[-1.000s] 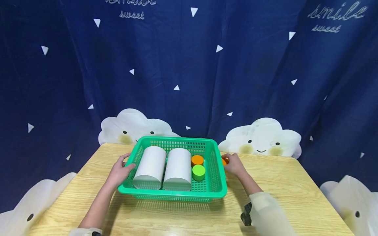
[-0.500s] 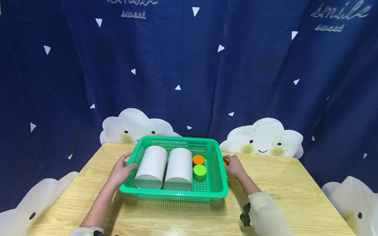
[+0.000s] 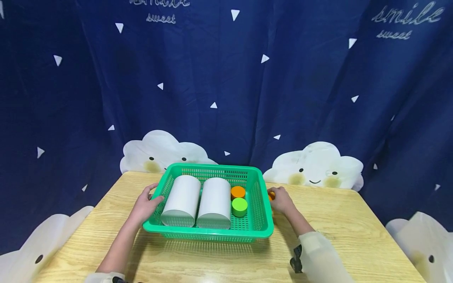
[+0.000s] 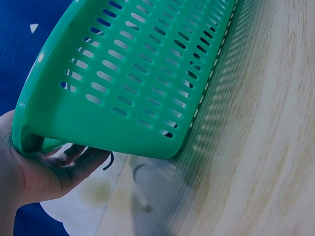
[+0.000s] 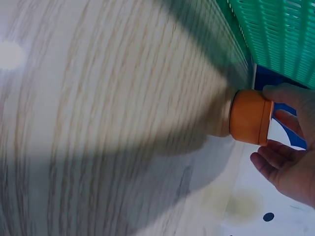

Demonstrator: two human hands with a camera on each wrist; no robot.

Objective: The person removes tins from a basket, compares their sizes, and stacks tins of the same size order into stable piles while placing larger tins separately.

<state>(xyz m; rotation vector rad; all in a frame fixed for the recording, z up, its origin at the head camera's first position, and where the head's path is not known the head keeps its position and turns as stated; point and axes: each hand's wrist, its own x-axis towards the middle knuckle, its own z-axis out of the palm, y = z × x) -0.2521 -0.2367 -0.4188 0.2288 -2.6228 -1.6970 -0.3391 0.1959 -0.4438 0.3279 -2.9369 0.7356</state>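
Pale woodgrain tabletop (image 3: 339, 220), squat round orange tub (image 5: 250, 117) in pinch of right hand (image 3: 282, 198), left hand (image 3: 144, 205) around green basket rim (image 3: 209, 232)

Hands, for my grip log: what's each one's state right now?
Left hand: closed, holding the green basket by its rim.
Right hand: closed, holding an orange container beside the basket.

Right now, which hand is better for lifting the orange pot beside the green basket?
Probably the right hand: it pinches the orange pot, while the left hand holds the opposite side of the green basket.
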